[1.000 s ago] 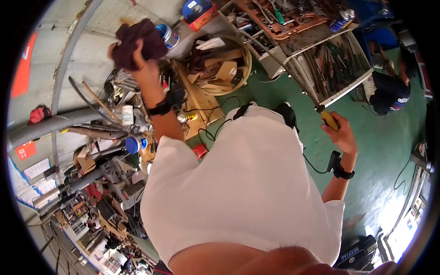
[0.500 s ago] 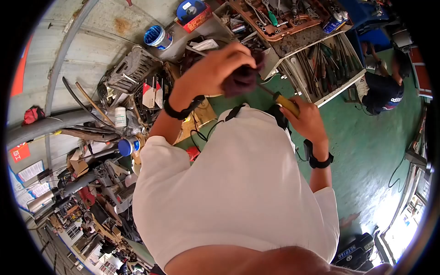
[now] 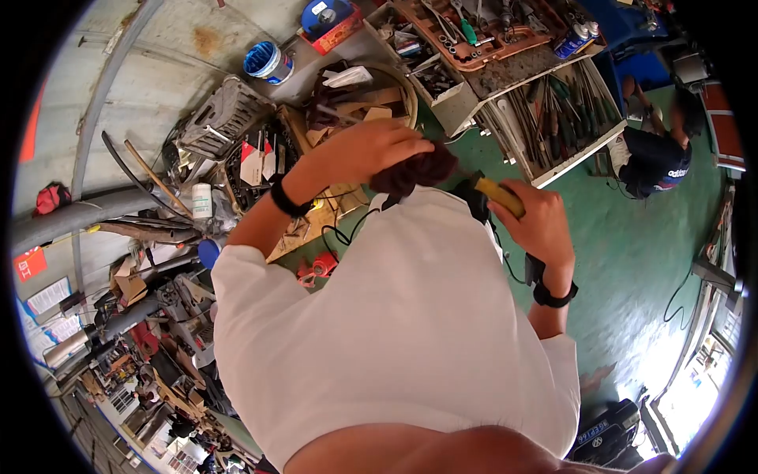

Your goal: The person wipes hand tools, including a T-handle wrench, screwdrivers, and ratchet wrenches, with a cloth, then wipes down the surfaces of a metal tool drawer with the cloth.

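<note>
My left hand (image 3: pixel 375 150) is closed around a bunched dark maroon rag (image 3: pixel 417 169), held in front of my chest. In my right hand (image 3: pixel 541 221) is a screwdriver (image 3: pixel 502 197), gripped by its yellow handle. Its shaft points left toward the rag, and the rag hides the tip, so I cannot tell whether the two touch. Beyond my right hand, a pulled-out drawer (image 3: pixel 583 155) holds many screwdrivers and other long-handled tools.
An orange-brown tool case (image 3: pixel 489 57) and blue spray cans (image 3: pixel 576 41) sit on the cabinet. A round bin (image 3: pixel 412 99) with scraps stands beyond my left hand. Another person (image 3: pixel 654 162) is low at the right. Cluttered parts line the left wall.
The rag and my left hand have come down nearer my chest. My right hand has lowered slightly, and the screwdriver's handle now lies flatter. The bin behind is more exposed.
</note>
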`<state>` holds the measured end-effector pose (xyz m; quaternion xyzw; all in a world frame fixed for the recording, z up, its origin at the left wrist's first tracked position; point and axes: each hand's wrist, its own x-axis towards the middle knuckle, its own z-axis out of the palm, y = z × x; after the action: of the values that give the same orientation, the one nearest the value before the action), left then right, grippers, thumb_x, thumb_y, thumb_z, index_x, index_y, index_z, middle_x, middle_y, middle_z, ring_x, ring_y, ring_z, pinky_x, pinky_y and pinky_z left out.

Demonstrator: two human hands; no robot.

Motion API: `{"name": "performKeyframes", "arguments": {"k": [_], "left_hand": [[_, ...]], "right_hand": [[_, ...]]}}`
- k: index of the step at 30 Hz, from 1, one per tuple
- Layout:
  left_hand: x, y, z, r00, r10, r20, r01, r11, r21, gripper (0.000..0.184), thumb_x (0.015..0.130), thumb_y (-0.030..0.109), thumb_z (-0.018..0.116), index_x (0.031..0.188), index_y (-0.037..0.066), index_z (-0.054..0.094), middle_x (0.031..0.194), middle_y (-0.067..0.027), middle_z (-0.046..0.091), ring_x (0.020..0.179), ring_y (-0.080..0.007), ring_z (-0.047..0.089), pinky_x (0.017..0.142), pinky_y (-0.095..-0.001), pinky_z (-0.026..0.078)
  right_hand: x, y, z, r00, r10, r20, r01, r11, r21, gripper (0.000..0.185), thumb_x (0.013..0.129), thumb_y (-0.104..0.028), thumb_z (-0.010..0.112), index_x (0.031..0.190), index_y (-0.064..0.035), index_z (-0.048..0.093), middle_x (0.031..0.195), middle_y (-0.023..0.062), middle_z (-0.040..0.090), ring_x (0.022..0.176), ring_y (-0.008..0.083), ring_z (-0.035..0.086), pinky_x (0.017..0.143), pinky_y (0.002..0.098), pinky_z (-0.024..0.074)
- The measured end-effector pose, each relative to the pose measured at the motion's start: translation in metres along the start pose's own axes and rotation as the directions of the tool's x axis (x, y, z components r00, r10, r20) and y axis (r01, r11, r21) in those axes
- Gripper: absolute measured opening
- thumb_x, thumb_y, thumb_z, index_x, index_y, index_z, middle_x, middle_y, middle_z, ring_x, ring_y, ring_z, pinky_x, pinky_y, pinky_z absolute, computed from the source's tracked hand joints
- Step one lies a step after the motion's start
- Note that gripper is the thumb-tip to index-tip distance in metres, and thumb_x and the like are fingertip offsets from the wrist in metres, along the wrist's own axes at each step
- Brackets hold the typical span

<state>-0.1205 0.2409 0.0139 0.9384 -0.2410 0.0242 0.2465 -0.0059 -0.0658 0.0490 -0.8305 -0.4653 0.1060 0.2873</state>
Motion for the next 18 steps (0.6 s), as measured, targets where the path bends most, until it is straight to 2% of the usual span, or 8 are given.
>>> {"name": "performKeyframes", "arguments": {"k": [1, 3, 5, 8, 10, 11, 13, 18], "left_hand": [[-0.005, 0.008, -0.003, 1.000, 0.001, -0.008, 0.000, 0.997, 0.080, 0.055, 0.073, 0.004, 0.065, 0.127, 0.009, 0.052, 0.115, -0.0109, 0.059, 0.100, -0.0312, 0.061, 0.082, -0.0409, 0.051], [-0.014, 0.013, -0.009, 0.998, -0.050, -0.044, 0.055, 0.992, 0.115, 0.057, 0.073, 0.004, 0.065, 0.127, 0.009, 0.051, 0.115, -0.0110, 0.059, 0.100, -0.0311, 0.061, 0.082, -0.0407, 0.051], [-0.021, 0.014, -0.017, 0.993, -0.089, -0.074, 0.099, 0.983, 0.156, 0.058, 0.072, 0.004, 0.065, 0.127, 0.009, 0.051, 0.115, -0.0112, 0.059, 0.100, -0.0310, 0.061, 0.081, -0.0404, 0.051], [-0.025, 0.018, -0.018, 0.989, -0.138, -0.047, 0.141, 0.989, 0.053, 0.057, 0.074, 0.006, 0.068, 0.128, 0.009, 0.051, 0.116, -0.0108, 0.059, 0.100, -0.0312, 0.060, 0.083, -0.0403, 0.050], [-0.014, 0.022, -0.010, 0.990, -0.126, -0.065, 0.118, 0.986, -0.116, 0.067, 0.070, 0.019, 0.080, 0.129, 0.008, 0.051, 0.116, -0.0133, 0.060, 0.102, -0.0339, 0.060, 0.087, -0.0415, 0.049], [-0.008, 0.023, -0.002, 0.989, -0.130, -0.069, 0.121, 0.986, -0.112, 0.067, 0.070, 0.019, 0.080, 0.129, 0.008, 0.051, 0.116, -0.0133, 0.060, 0.102, -0.0339, 0.060, 0.087, -0.0415, 0.049], [0.007, 0.022, 0.019, 0.977, -0.051, -0.207, -0.038, 0.914, -0.404, 0.067, 0.071, 0.019, 0.080, 0.131, 0.010, 0.051, 0.116, -0.0139, 0.060, 0.102, -0.0343, 0.060, 0.085, -0.0413, 0.049], [0.023, 0.033, 0.032, 0.968, -0.084, -0.236, -0.015, 0.920, -0.391, 0.072, 0.068, 0.022, 0.082, 0.132, 0.011, 0.051, 0.113, -0.0132, 0.062, 0.099, -0.0336, 0.061, 0.082, -0.0409, 0.049]], "right_hand": [[-0.004, -0.003, -0.002, 1.000, 0.002, 0.004, -0.002, 1.000, -0.001, 0.031, 0.079, -0.027, 0.077, 0.097, -0.0027, 0.068, 0.076, 0.0147, 0.068, 0.063, 0.0334, 0.064, 0.058, 0.0380, 0.0514], [-0.009, -0.007, -0.006, 0.997, 0.073, -0.001, -0.073, 0.997, 0.035, 0.030, 0.076, -0.017, 0.078, 0.099, -0.0004, 0.067, 0.080, 0.0178, 0.067, 0.065, 0.0350, 0.064, 0.060, 0.0351, 0.0520], [-0.011, -0.009, -0.015, 0.997, 0.078, 0.013, -0.079, 0.992, 0.100, 0.031, 0.076, -0.021, 0.078, 0.098, -0.0012, 0.068, 0.078, 0.0166, 0.067, 0.064, 0.0341, 0.064, 0.059, 0.0352, 0.0516], [-0.012, -0.007, -0.029, 0.994, 0.076, 0.073, -0.088, 0.980, 0.180, 0.033, 0.075, -0.025, 0.078, 0.097, -0.0021, 0.069, 0.075, 0.0152, 0.067, 0.062, 0.0331, 0.063, 0.058, 0.0352, 0.0511], [-0.007, -0.008, -0.030, 0.992, 0.053, 0.112, -0.074, 0.977, 0.198, 0.033, 0.075, -0.025, 0.078, 0.097, -0.0021, 0.069, 0.075, 0.0150, 0.067, 0.062, 0.0331, 0.063, 0.058, 0.0351, 0.0510], [-0.003, -0.010, -0.027, 0.992, 0.055, 0.113, -0.072, 0.986, 0.149, 0.034, 0.074, -0.025, 0.079, 0.097, -0.0022, 0.069, 0.075, 0.0151, 0.067, 0.062, 0.0329, 0.064, 0.058, 0.0352, 0.0511], [0.003, -0.015, -0.015, 0.992, 0.060, 0.107, -0.071, 0.992, 0.101, 0.035, 0.074, -0.026, 0.079, 0.097, -0.0023, 0.069, 0.075, 0.0151, 0.067, 0.062, 0.0328, 0.064, 0.058, 0.0353, 0.0512], [0.009, -0.009, 0.003, 0.999, 0.050, 0.022, -0.050, 0.998, 0.025, 0.033, 0.075, -0.026, 0.079, 0.097, -0.0026, 0.070, 0.076, 0.0146, 0.068, 0.062, 0.0325, 0.064, 0.058, 0.0360, 0.0517]]}}
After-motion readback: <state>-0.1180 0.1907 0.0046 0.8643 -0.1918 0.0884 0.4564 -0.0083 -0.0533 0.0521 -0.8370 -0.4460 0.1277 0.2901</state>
